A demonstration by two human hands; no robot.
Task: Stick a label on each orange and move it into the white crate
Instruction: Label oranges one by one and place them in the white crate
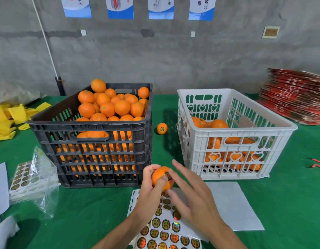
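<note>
My left hand (152,187) grips an orange (158,177) above the sticker sheet (166,230), in front of the two crates. A round dark label (167,175) sits on the orange's right side, with my left thumb touching it. My right hand (193,193) is just right of the orange, fingers spread and straight, holding nothing. The black crate (94,126) is heaped with unlabelled oranges. The white crate (245,130) on the right holds several oranges. One labelled orange (162,128) lies on the green table between the crates.
A plastic bag with more sticker sheets (28,178) lies at the left. Yellow foam nets (6,119) pile at far left. A white sheet (234,203) lies in front of the white crate. Red flat cartons (293,96) are stacked at the far right.
</note>
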